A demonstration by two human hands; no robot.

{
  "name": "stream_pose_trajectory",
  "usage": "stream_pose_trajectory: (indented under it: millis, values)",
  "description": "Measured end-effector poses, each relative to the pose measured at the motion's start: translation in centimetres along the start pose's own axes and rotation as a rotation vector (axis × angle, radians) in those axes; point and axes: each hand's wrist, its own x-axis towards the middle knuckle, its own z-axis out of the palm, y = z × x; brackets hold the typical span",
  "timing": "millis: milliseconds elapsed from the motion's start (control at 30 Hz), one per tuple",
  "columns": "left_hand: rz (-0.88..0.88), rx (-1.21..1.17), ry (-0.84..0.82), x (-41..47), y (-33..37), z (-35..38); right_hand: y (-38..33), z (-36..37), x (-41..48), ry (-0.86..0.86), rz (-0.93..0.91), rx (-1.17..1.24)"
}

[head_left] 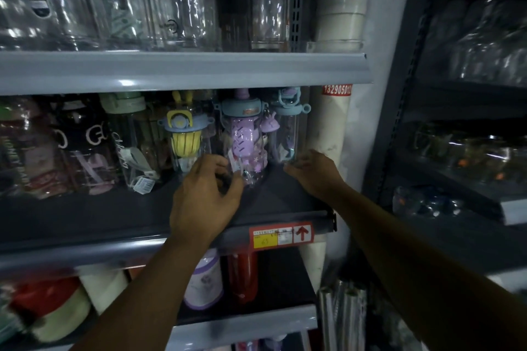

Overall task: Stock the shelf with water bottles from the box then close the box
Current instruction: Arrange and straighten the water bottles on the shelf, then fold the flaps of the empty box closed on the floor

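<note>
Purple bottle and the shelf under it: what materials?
Purple bottle: clear glossy plastic by the look; sharp highlights, and a purple insert shows through the wall. Its blue lid: duller plastic, probably moulded. Shelf: likely painted sheet metal, with an even grey coat and a soft sheen on the folded front lip.

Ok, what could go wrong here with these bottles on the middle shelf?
The left hand grips the purple clear-plastic bottle with the blue lid only near its base, so it may tip into the yellow-lined clear bottle beside it. The right hand, low on the pale-blue-lidded clear bottle, could topple it.
</note>
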Motion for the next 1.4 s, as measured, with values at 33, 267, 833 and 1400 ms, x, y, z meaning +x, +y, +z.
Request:
stream_pose_trajectory:
  millis: [33, 267, 833, 1400]
  values:
    - [0.017, -0.002, -0.028, -0.1, 0.1, -0.1, -0.1, -0.5, -0.7, -0.018, -0.005, -0.015]
    - [0.236, -0.085, -0.155, -1.6, 0.5, -1.4, -2.3, -5.3, -9.0, 0.059, -0.072, -0.04]
    - [0.255, -0.773, -0.943, -24.4, 0.4, 2.5, 0.5, 0.4, -47.0, 0.628, 0.703, -0.182]
    - [0.718, -0.754, -1.514, -48.4, 20.4, 6.4, 4.4, -5.5, -75.3, 0.937, 1.236, -0.272]
